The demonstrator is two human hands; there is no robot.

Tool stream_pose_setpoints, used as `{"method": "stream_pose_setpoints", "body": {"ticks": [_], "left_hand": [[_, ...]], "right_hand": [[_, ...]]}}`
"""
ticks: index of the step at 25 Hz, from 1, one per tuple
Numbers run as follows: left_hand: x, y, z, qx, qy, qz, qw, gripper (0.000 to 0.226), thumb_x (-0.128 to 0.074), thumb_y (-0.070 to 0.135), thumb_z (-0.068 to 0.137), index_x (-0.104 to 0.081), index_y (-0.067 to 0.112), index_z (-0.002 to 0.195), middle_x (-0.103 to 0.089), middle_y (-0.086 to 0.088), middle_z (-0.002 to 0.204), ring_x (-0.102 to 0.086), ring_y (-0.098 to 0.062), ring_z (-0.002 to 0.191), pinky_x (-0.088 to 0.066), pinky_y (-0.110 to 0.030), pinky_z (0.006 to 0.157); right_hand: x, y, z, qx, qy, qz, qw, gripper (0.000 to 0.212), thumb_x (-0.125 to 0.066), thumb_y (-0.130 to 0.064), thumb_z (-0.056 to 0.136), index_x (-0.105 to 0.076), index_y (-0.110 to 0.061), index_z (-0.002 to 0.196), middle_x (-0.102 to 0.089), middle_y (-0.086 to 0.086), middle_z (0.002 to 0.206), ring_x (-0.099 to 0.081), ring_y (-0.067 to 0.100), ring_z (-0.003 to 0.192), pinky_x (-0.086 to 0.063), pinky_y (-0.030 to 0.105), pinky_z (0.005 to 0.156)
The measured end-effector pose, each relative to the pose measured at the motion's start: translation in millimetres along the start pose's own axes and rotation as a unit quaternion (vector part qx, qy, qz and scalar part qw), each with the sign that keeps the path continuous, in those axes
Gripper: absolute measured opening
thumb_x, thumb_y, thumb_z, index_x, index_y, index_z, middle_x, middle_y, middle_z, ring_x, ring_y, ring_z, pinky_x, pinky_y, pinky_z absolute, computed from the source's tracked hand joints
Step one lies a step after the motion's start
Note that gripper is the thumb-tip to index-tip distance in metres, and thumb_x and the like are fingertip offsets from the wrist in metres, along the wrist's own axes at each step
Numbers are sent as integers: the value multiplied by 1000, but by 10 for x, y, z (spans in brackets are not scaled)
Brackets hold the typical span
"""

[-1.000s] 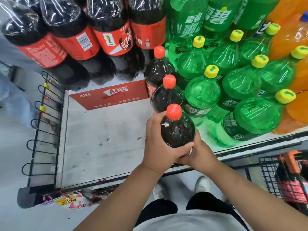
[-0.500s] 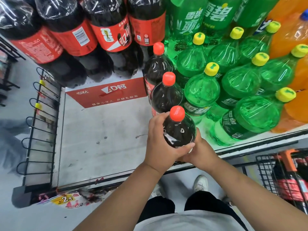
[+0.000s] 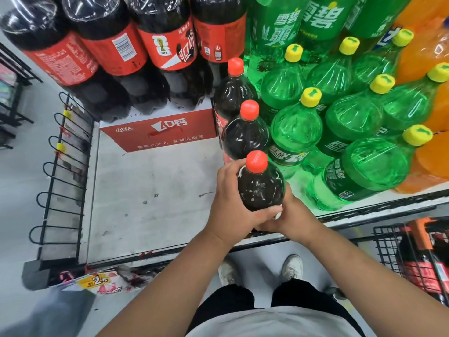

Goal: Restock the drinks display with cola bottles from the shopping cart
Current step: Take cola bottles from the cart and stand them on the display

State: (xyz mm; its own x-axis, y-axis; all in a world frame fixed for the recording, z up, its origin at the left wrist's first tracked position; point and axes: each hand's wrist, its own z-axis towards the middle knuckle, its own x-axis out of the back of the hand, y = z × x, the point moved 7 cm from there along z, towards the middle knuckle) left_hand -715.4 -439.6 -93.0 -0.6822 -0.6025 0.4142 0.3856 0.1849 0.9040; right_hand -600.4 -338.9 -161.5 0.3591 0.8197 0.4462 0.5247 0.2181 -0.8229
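Grey-white display shelf (image 3: 150,190) fills the middle, its left part bare. Shrink-wrapped cola packs (image 3: 116,45) lie above it at the back, resting on a red carton (image 3: 160,135). Green bottles (image 3: 359,117) with yellow caps stand packed on the right, with orange bottles (image 3: 432,161) beyond them. The shopping cart (image 3: 388,246) shows at the lower right with cola inside. At the shelf's front edge, the cola bottle (image 3: 261,188) stands upright, nearest in a row with two other cola bottles (image 3: 245,139), just left of the green ones; its base is hidden. The left hand (image 3: 230,210) and right hand (image 3: 291,215) both wrap round its body, fingers overlapping below its red cap (image 3: 256,161).
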Motion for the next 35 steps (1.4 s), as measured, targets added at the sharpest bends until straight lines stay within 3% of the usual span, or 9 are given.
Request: {"method": "stream_pose_setpoints", "body": {"ticks": [5,11,15,19,21,24,27,30,35], "left_hand": [[15,2,-61,-5,-21,4,1000,97,-83,58,55,-31,48,136,-39,13,131,-44,-7,132,-35,-16,111],[41,83,-15,-17,-49,16,999,90,-80,57,61,-23,73,129,-36,34,133,-44,5,130,-34,-12,110],[54,105,15,-20,-68,33,997,95,-84,51,62,-21,77,128,-34,45,130,-41,14,127,-31,-6,107],[86,73,-10,-13,-85,38,996,92,-83,52,62,-27,67,134,-37,37,133,-40,16,128,-30,-4,106],[122,75,15,-8,-93,42,995,95,-78,60,61,-31,52,143,-42,25,135,-41,12,129,-31,-7,108],[217,184,113,-18,-103,59,993,92,-73,65,62,-31,47,141,-41,16,137,-38,17,125,-27,-1,104],[325,435,233,-61,-107,73,990,91,-75,62,64,-38,39,144,-42,15,141,-36,21,126,-25,2,103],[390,738,327,-112,-111,91,983,90,-77,58,68,-44,28,146,-41,17,140,-37,15,129,-24,-1,107],[387,1291,464,-192,-134,128,964,78,-66,63,75,-47,30,143,-43,19,139,-36,12,132,-21,-3,110]], "right_hand": [[31,-33,-39,5,-8,-18,1000,100,-95,-13,57,-35,-25,137,-55,-28,112,-53,-18,100,-39,0,78],[145,-41,-95,-7,13,-20,1000,94,-95,-18,59,-40,-26,135,-60,-20,110,-52,-19,97,-36,-3,75],[195,-61,-132,-19,19,-33,999,98,-96,-25,57,-41,-25,139,-62,-8,117,-59,4,103,-37,0,78],[217,-138,-164,-12,22,-47,999,102,-94,-38,54,-38,-34,139,-62,-5,123,-59,14,112,-47,25,95],[260,-213,-187,-14,28,-46,998,108,-93,-43,51,-35,-35,141,-60,-5,126,-59,14,114,-47,31,100],[360,-367,-194,-17,35,-63,997,120,-89,-54,42,-29,-39,145,-58,-5,132,-58,14,118,-45,34,105],[492,-572,-246,-17,29,-102,994,130,-95,-44,50,-17,-33,154,-45,2,148,-48,18,132,-37,30,112],[671,-758,-370,-21,30,-131,991,131,-94,-41,56,-10,-33,156,-33,4,156,-39,18,139,-33,27,112],[1144,-1071,-678,2,101,-166,981,123,-92,-42,60,-15,-34,155,-31,3,157,-34,16,141,-31,27,113]]}}
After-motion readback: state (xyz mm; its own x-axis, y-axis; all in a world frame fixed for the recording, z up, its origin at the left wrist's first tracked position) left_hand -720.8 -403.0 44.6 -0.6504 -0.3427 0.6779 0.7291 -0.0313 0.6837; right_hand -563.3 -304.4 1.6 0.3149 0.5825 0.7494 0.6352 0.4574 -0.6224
